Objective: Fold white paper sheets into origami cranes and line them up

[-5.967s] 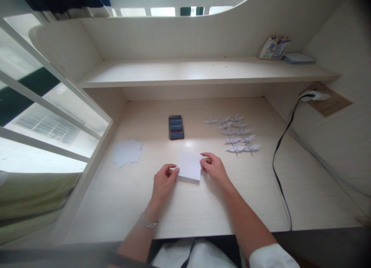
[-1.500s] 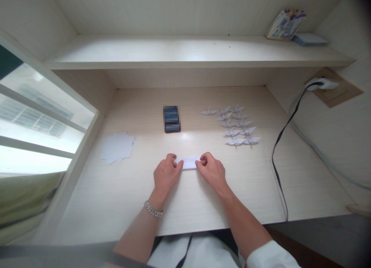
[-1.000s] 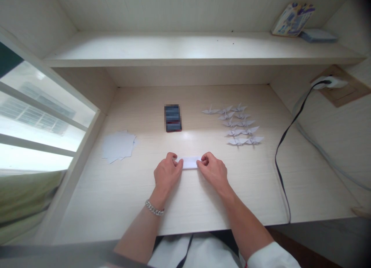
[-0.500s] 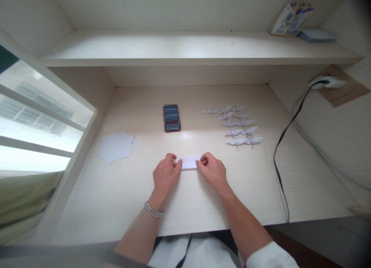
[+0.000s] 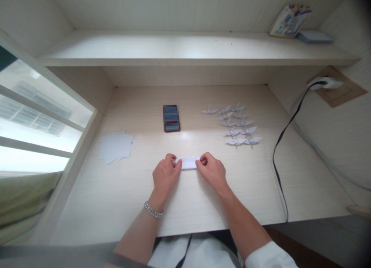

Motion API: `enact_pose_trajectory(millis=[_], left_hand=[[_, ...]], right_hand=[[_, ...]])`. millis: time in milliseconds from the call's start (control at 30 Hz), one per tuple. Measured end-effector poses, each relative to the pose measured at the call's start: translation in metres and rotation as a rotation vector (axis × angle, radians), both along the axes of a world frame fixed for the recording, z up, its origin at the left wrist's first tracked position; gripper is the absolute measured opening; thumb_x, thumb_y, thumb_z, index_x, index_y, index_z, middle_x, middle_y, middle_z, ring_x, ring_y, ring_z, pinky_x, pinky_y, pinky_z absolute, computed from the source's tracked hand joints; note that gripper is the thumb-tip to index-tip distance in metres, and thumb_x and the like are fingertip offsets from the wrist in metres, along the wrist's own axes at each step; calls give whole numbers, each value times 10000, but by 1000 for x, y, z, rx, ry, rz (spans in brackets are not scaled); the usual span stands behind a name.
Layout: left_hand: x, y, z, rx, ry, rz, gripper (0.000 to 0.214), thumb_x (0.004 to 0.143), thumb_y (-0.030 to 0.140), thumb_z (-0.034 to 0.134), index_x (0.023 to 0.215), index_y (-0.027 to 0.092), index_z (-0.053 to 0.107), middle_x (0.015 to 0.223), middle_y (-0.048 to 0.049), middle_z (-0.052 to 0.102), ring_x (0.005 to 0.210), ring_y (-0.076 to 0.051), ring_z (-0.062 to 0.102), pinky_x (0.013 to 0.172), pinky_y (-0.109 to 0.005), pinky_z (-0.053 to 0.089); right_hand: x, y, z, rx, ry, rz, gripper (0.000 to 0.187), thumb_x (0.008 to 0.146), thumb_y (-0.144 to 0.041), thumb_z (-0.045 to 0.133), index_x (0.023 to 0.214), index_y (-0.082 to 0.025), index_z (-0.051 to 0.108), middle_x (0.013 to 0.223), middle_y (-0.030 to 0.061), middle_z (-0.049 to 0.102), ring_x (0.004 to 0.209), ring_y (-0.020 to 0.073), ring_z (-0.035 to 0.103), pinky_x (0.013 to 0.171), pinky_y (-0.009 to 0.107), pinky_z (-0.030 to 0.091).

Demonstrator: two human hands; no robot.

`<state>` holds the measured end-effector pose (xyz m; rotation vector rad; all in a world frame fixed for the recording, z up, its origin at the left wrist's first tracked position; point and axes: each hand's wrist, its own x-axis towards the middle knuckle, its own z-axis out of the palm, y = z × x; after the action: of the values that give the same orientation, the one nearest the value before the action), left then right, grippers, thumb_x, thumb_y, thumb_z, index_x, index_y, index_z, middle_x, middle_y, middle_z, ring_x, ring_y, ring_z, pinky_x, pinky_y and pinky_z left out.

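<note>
Between my hands lies a folded sheet of white paper (image 5: 188, 163), a narrow strip close to the desk surface. My left hand (image 5: 167, 173) pinches its left end, thumb on the near side and fingers curled behind. At the right end my right hand (image 5: 213, 169) grips the paper the same way. Beyond my right hand stand several folded white paper cranes (image 5: 238, 132) in uneven rows. A loose stack of white square paper (image 5: 116, 146) rests to the left of my left hand.
A phone (image 5: 171, 118), its screen blurred, lies behind the paper. On the right, a black cable (image 5: 275, 159) runs from the wall socket (image 5: 333, 88) to the desk's front edge. Overhead, the shelf (image 5: 162, 47) holds a box (image 5: 290, 21) and a flat blue item (image 5: 314, 36).
Both hands keep the same hold on the paper. Only a very slight shift of the whole view shows.
</note>
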<state>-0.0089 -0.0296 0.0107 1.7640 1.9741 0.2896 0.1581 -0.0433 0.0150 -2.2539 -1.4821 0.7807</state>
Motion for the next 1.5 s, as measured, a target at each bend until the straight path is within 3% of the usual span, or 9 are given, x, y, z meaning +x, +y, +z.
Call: enact_pose_trajectory(millis=[333, 1133, 1500], left_hand=[[0, 0, 1, -3, 3, 5, 265, 822, 469, 477, 981, 268, 544, 787, 7, 698, 783, -205, 624, 607, -283, 371], [1, 0, -2, 25, -16, 27, 265, 813, 471, 493, 979, 266, 518, 755, 18, 698, 768, -213, 631, 577, -283, 361], [6, -5, -2, 83, 117, -15, 297, 849, 481, 416, 895, 280, 630, 764, -40, 616, 735, -204, 552, 593, -287, 374]], right_hand=[[0, 2, -1, -18, 20, -49, 123, 730, -344, 576, 772, -228, 579, 704, -23, 659, 690, 156, 585, 587, 249, 333], [1, 2, 0, -20, -32, -13, 139, 731, -363, 574, 700, -228, 566, 651, -30, 626, 640, 145, 552, 560, 243, 306], [-6, -2, -1, -46, -137, 3, 137, 782, -375, 535, 818, -258, 598, 705, -27, 631, 680, 163, 573, 555, 260, 304]])
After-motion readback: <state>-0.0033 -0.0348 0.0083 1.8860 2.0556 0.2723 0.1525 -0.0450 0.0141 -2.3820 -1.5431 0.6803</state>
